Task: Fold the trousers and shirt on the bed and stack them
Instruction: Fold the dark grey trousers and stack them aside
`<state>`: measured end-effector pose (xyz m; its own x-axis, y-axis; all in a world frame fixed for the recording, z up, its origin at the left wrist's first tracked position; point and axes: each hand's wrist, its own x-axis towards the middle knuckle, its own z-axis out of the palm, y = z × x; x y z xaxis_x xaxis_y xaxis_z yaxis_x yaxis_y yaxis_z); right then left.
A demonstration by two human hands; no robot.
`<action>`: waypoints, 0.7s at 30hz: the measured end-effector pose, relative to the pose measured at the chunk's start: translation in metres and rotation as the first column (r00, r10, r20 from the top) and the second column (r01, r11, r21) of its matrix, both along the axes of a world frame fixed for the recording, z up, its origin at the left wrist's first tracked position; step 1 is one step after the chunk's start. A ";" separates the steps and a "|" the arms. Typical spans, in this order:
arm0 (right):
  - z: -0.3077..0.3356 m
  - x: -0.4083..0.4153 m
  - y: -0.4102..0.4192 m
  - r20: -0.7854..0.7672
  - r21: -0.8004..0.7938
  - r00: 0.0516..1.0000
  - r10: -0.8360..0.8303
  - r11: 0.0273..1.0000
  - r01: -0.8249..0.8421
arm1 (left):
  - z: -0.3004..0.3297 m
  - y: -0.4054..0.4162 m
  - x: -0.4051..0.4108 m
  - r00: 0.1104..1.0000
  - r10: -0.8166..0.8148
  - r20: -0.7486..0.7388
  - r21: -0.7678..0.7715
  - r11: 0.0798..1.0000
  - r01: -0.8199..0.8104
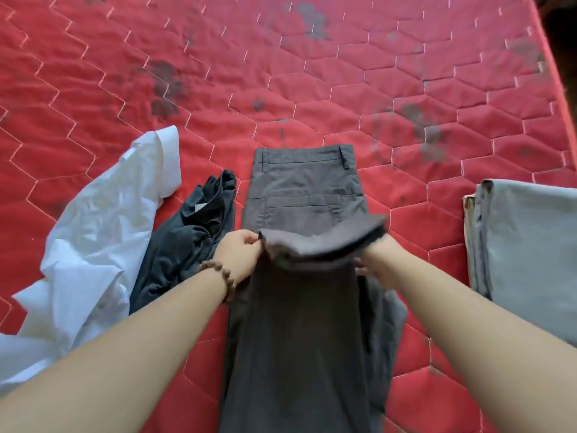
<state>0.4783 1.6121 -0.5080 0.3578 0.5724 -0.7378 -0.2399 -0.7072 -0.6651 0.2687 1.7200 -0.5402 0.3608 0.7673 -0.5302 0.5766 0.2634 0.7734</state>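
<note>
The dark grey trousers (304, 195) lie lengthwise in the centre of the frame on the red quilted bed (312, 73), waistband toward the top. Both hands are closed on the leg end: the left hand (239, 250) pinches its left corner, the right hand (379, 260) grips the right side from beneath. The step in hand looks like folding the legs up over the seat; next, the hem should land square on the waistband. The white shirt (93, 232) lies crumpled at left, unfolded, beside a dark garment (187, 242). A folded grey piece (527, 245) sits at right. No containers are visible.
</note>
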 end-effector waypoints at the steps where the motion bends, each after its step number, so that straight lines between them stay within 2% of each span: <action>1: -0.005 0.001 0.002 0.017 -0.059 0.999 0.047 0.997 -0.046 | -0.006 0.004 0.003 0.998 0.051 -0.027 -0.069 0.996 -0.053; 3: -0.019 0.001 0.001 0.169 -0.104 0.973 0.154 0.985 -0.138 | -0.012 0.007 0.006 0.994 0.078 -0.073 -0.072 0.994 -0.084; 5: -0.027 0.003 0.000 0.352 -0.121 0.913 0.205 0.977 -0.173 | -0.013 0.008 0.007 0.990 -0.010 -0.138 0.026 1.000 0.014; 7: -0.029 0.004 0.005 0.464 -0.091 0.865 0.192 0.981 -0.169 | -0.011 0.012 0.012 0.988 -0.051 -0.148 0.106 0.992 0.067; 11: -0.031 0.009 0.018 0.475 -0.013 0.874 0.106 0.993 -0.113 | -0.010 0.026 0.029 0.992 0.055 -0.113 0.119 0.992 -0.041; 14: -0.031 0.012 0.027 0.544 -0.017 0.823 0.163 0.983 -0.184 | -0.013 0.035 0.031 0.982 0.046 -0.180 0.187 0.982 -0.012; 17: -0.029 0.011 0.036 0.557 0.059 0.821 0.125 0.980 -0.190 | -0.014 0.042 0.027 0.983 0.085 -0.161 0.267 0.963 -0.040; 19: -0.031 0.011 0.045 0.594 0.023 0.791 0.146 0.980 -0.199 | -0.015 0.046 0.027 0.984 0.111 -0.142 0.231 0.970 -0.076; 21: -0.034 0.011 0.050 0.637 -0.080 0.738 0.224 0.971 -0.225 | -0.015 0.050 0.027 0.982 0.115 -0.149 0.148 0.985 -0.093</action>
